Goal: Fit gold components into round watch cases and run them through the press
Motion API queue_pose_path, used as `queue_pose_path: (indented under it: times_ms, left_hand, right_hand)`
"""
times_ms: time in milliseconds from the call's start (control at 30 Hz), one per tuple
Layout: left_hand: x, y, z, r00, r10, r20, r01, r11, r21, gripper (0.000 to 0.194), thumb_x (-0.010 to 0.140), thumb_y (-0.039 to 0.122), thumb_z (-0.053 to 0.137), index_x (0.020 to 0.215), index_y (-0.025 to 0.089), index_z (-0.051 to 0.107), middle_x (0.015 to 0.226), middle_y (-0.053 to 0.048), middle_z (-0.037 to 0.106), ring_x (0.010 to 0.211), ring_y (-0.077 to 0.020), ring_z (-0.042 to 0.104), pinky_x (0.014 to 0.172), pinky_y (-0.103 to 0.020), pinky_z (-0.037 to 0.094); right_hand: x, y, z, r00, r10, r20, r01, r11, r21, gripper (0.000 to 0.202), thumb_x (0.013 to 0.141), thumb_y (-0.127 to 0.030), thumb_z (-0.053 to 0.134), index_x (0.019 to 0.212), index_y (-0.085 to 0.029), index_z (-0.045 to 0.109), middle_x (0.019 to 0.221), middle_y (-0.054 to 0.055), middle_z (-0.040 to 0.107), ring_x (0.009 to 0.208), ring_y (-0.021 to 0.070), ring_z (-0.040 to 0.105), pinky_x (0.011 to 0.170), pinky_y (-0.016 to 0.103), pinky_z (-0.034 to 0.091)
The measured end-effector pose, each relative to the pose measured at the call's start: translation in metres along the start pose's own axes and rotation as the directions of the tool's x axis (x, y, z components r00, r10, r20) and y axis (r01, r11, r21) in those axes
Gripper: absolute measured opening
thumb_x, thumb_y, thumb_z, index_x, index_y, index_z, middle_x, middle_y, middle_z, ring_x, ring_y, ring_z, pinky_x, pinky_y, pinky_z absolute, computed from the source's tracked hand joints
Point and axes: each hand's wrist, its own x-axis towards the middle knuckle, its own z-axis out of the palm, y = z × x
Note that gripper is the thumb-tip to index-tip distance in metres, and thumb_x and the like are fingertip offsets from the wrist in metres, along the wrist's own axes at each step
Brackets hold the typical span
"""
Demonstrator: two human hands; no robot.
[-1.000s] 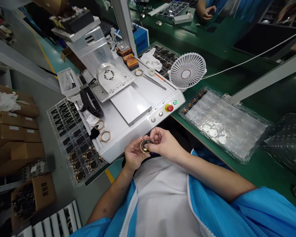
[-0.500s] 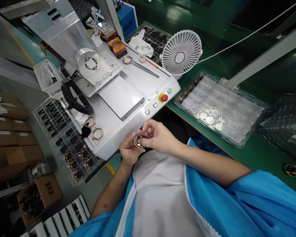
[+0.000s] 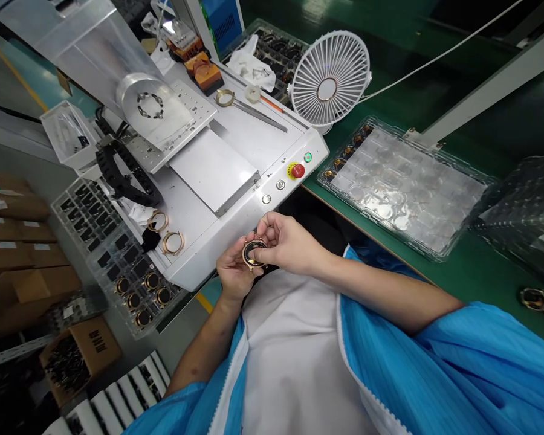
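Both grips close on a round watch case [image 3: 249, 246], just before the person's body.
The left hand [image 3: 234, 270] cradles its gold rim; the right hand [image 3: 288, 241] clamps it, thumb hiding part of the dark, glossy face. Beyond, two thin gold rings [image 3: 173, 252] lie on a smooth white machine [image 3: 202, 257], past them a ribbed fan [image 3: 327, 89]; a clear, curved cover [image 3: 79, 36] is cut off above.

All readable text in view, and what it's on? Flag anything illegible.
"EMERGEN": yellow ring around the red button; further letters can't be made out.
Panel marks by the round buttons: too small.
Open carton, lower left: dark characters, too blurred.
White labels on the stacked boxes: too small.
Held gold-rimmed piece: no text legible.
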Motion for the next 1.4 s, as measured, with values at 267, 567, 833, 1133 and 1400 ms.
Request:
queue_pose_path:
  times_ms: [267,567,833,1133,1400]
  left_hand:
    - [-0.001,0.001,0.003,0.996,-0.001,-0.092,0.003,1.000,0.021,0.061,0.054,0.039,0.102,0.111,0.035,0.080,0.110,-0.003,0.083,0.099,-0.0229,0.080,0.092,-0.034,0.066]
    - [-0.005,0.006,0.009,0.999,0.014,-0.037,-0.010,0.994,0.105,0.053,0.065,0.033,0.098,0.115,0.033,0.080,0.113,-0.006,0.081,0.102,-0.0270,0.080,0.089,-0.037,0.068]
    - [-0.003,0.013,0.005,0.990,0.003,-0.143,0.019,0.988,0.151,0.052,0.068,0.035,0.096,0.117,0.028,0.080,0.115,-0.009,0.081,0.106,-0.0283,0.079,0.092,-0.038,0.067]
    - [0.009,0.038,0.003,1.000,0.027,0.008,-0.028,0.988,0.153,0.059,0.079,0.024,0.089,0.134,0.032,0.069,0.121,-0.009,0.076,0.093,-0.0222,0.080,0.079,-0.032,0.067]
    - [0.009,0.041,0.010,0.970,0.237,0.047,-0.231,0.851,0.473,0.091,0.072,0.014,0.092,0.153,0.026,0.051,0.125,-0.014,0.077,0.105,-0.0229,0.078,0.088,-0.031,0.066]
  right_hand:
    - [0.003,-0.009,-0.006,0.979,0.200,0.026,-0.199,0.979,-0.033,0.051,0.060,-0.023,0.099,0.082,-0.020,0.053,0.056,-0.006,0.066,0.048,0.0128,0.064,0.044,0.021,0.054]
    - [0.006,0.003,-0.011,0.963,0.235,0.133,-0.244,0.968,0.057,0.063,0.049,-0.052,0.101,0.062,-0.018,0.049,0.048,-0.001,0.065,0.038,0.0112,0.059,0.034,0.018,0.051]
    - [0.019,0.004,-0.007,0.981,0.153,0.119,-0.148,0.988,-0.049,0.061,0.051,-0.053,0.100,0.075,-0.017,0.057,0.051,-0.002,0.066,0.042,0.0123,0.063,0.040,0.020,0.055]
    - [0.081,-0.054,-0.042,0.953,-0.020,-0.303,-0.005,0.997,-0.082,0.038,0.087,-0.041,0.084,0.084,-0.021,0.051,0.050,-0.004,0.061,0.035,0.0097,0.050,0.034,0.022,0.046]
    - [0.039,-0.039,-0.027,0.988,-0.122,-0.098,0.107,0.984,-0.143,0.044,0.072,-0.047,0.090,0.072,-0.018,0.058,0.051,-0.003,0.062,0.036,0.0082,0.050,0.037,0.019,0.039]
